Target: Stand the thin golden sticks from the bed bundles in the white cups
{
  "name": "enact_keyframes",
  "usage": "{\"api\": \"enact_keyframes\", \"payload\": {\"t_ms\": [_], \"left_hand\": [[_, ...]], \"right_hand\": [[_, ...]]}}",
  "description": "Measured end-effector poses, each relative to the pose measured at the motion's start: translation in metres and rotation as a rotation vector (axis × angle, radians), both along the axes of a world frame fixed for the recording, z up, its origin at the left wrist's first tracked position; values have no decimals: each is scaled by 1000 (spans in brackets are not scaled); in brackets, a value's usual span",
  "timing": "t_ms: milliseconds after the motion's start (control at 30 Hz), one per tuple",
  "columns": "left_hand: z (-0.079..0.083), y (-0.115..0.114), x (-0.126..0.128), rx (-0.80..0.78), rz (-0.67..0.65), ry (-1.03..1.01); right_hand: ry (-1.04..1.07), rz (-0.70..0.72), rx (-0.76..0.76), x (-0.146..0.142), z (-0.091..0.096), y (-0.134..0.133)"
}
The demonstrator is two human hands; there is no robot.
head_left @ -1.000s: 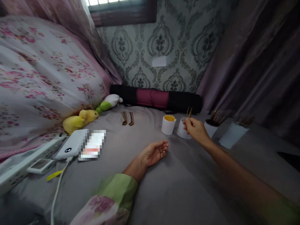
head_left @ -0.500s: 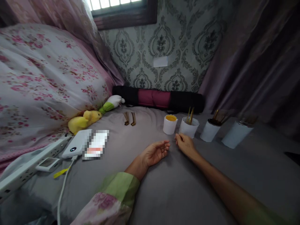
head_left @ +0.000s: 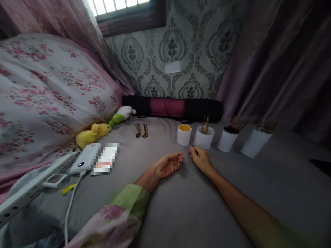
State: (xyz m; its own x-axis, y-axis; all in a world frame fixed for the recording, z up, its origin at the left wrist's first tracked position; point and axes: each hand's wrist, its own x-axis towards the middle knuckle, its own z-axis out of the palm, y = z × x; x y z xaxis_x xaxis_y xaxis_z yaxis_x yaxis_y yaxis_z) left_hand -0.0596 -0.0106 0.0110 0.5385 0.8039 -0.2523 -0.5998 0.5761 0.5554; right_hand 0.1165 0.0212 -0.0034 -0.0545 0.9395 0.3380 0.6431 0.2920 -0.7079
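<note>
Left hand (head_left: 168, 166) was rested palm-up on the grey sheet (head_left: 176, 206) — fingers loosely curled, grip slack. Right hand (head_left: 201, 159) was turned back-upward, fingers curled — whether anything was pinched could not be told. From it, a white cup (head_left: 203, 142) holding thin sticks (head_left: 206, 128) was noted just past twelve o'clock; a tub (head_left: 184, 138), yellow inside, at eleven.

- Left hand (head_left: 168, 166) and right hand (head_left: 202, 160): lay just apart on the sheet (head_left: 181, 213), hub for all bearings.
- First cup (head_left: 184, 138): stood at twelve o'clock, before the long roll (head_left: 168, 107).
- Second cup (head_left: 204, 141): stood at two, thin sticks (head_left: 206, 126) in it.
- Third cup (head_left: 227, 142), fourth cup (head_left: 256, 144): stood successively toward three.
- Two small bundles (head_left: 138, 135): lay at ten.
- Power bank (head_left: 84, 159): lay at nine, power strip (head_left: 38, 186) beyond.
</note>
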Motion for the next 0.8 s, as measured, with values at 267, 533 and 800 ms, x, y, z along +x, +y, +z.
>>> {"api": "enact_keyframes", "payload": {"t_ms": [267, 533, 800], "left_hand": [[4, 5, 4, -71, 12, 110], [8, 27, -4, -85, 84, 277], [20, 48, -26, -63, 198, 442]], "right_hand": [[-2, 22, 0, 2, -1, 0], [-1, 19, -26, 3, -2, 0], [0, 30, -29, 4, -2, 0]]}}
